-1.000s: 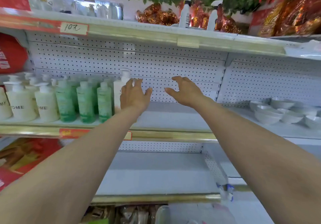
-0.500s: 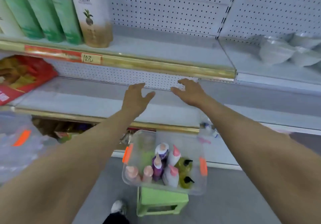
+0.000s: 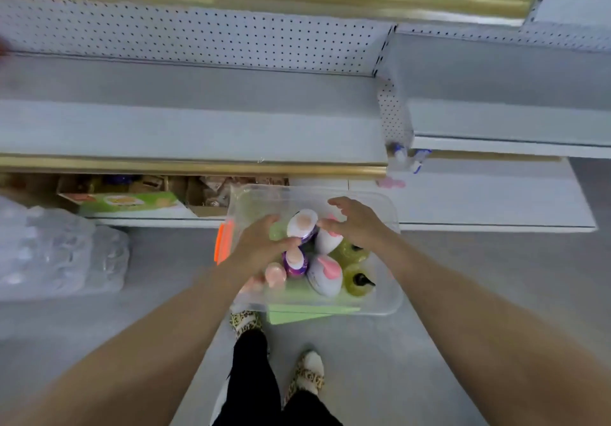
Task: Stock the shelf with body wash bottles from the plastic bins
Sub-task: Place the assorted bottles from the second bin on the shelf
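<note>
A clear plastic bin [image 3: 390, 296] stands on a green stool [image 3: 307, 312] on the floor below me, with several body wash bottles upright in it. My left hand [image 3: 261, 243] curls round the left side of a purple-and-white bottle with a pale pink cap [image 3: 302, 224], which stands higher than the others. My right hand [image 3: 358, 223] hovers over the bin with spread, bent fingers, its thumb touching that bottle's right side, above a white bottle with a pink cap [image 3: 325, 242]. Another white bottle [image 3: 325, 275] and two yellow-green pump bottles [image 3: 358, 281] fill the bin's right half.
A bare grey shelf [image 3: 198, 128] with a gold front rail runs above the bin. Boxes [image 3: 129, 202] lie on the bottom shelf at left. A plastic-wrapped pack [image 3: 56, 250] sits on the floor to the left. My feet [image 3: 307, 376] stand just behind the stool.
My view dropped from the stocked shelf down to the bin. Both hands came down from shelf height into the bin, and my left hand closed on the purple-and-white bottle.
</note>
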Demonstrator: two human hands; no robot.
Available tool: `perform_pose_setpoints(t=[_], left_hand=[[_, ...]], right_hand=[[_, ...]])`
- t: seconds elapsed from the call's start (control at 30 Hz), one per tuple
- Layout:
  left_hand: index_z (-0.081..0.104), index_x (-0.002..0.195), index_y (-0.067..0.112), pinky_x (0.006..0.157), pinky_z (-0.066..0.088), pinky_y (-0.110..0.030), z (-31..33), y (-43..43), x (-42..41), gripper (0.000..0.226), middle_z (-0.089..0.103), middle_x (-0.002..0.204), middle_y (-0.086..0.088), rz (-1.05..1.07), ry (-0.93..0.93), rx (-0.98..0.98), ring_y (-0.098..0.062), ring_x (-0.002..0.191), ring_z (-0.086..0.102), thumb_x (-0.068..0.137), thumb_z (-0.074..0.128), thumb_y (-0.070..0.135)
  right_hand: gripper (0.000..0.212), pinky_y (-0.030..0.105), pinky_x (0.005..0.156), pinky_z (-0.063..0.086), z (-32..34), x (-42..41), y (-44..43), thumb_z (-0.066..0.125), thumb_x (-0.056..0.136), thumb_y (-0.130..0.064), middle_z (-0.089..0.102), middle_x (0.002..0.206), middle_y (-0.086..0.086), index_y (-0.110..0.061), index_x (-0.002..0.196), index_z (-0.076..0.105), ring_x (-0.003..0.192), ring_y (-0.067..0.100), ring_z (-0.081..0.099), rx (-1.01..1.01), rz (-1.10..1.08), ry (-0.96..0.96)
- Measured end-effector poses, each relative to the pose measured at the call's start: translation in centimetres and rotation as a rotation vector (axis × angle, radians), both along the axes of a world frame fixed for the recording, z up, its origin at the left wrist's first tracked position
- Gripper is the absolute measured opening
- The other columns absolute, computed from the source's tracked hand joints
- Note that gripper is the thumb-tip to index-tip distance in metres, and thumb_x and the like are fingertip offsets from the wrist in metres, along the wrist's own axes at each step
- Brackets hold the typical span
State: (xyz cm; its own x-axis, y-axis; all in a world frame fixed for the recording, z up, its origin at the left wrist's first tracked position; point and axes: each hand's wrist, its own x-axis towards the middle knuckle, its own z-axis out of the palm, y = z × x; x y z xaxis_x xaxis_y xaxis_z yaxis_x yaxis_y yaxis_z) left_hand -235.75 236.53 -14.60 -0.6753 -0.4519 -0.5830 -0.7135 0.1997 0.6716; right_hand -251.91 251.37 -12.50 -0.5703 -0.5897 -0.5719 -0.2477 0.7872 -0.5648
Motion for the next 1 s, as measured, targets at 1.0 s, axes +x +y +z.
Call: perform_pose_setpoints(t=[1.0], left_hand=[[0.069, 0.118, 0.014, 0.094, 0.049, -0.033, -8.7, -0.6, -0.8, 0.040, 0.062, 0.121, -0.002, -0.227, 0.151, 0.372, -0.019, 0.110, 0.059, 0.079, 0.078, 0.009]], right_hand=[[0.043, 0.013, 0.094, 0.031, -8.4, -2.2, -4.0, 0.085, 0.073, -0.016, 0.059, 0.134, -0.010, -0.028, 0.112, 0.075, 0.129, -0.003, 0.044, -0.266, 0.001, -0.120]])
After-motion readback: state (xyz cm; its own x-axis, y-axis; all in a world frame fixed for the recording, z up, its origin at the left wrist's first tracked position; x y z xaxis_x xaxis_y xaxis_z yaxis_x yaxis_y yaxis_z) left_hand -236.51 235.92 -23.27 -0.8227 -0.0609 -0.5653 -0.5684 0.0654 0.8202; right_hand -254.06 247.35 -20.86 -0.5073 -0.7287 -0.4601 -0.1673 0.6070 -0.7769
